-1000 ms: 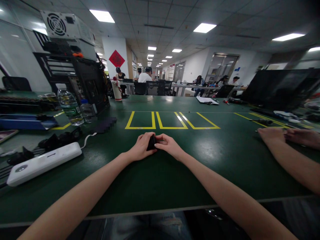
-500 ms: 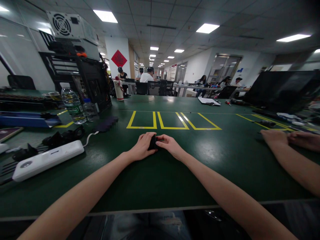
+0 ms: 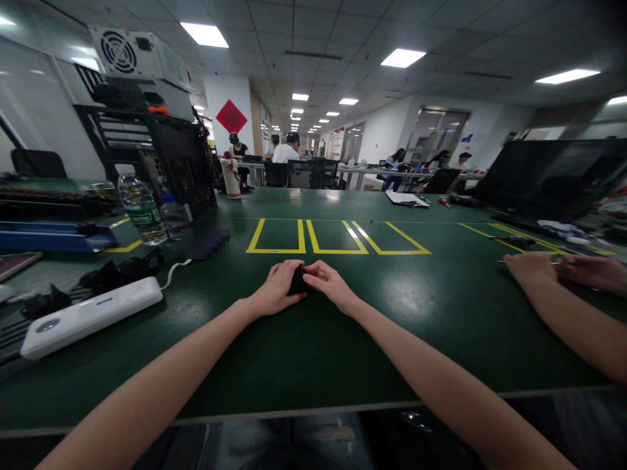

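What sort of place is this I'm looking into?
Probably an open-plan office or electronics workshop: what looks like an open computer case with a fan-vented box above it stands on the green table, yellow tape outlines mark the tabletop, and several people are further back.

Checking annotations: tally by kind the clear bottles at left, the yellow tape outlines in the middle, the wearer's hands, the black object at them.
Clear bottles: 2
Yellow tape outlines: 3
Wearer's hands: 2
Black object: 1
Total: 8
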Available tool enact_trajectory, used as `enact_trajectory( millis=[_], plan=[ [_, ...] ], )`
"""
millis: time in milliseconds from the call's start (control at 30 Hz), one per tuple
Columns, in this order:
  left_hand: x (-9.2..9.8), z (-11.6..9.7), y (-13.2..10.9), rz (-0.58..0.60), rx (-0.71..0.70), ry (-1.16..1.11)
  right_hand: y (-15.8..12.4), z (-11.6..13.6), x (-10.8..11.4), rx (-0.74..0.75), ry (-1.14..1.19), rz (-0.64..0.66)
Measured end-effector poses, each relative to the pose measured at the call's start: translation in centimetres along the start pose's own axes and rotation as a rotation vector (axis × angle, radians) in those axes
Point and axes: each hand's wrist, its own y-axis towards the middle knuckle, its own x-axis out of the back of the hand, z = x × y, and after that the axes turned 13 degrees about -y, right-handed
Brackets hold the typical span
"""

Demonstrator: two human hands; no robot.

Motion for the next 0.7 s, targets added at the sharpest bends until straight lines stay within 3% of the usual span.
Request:
enact_trajectory(
  millis=[267, 433, 700],
  plan=[
    [0.33, -0.36, -0.02, 0.019, -0.010, -0.005, 0.34, -0.25, 0.03, -0.094, -0.064, -0.021],
    [0.24, -0.26, -0.08, 0.010, -0.005, 0.004, 0.18, 0.08, 0.27, -0.032, -0.085, 0.068],
    [0.17, -0.19, -0.07, 0.006, -0.001, 0.001, -0.09, -0.12, 0.29, 0.006, -0.064, 0.081]
  ],
)
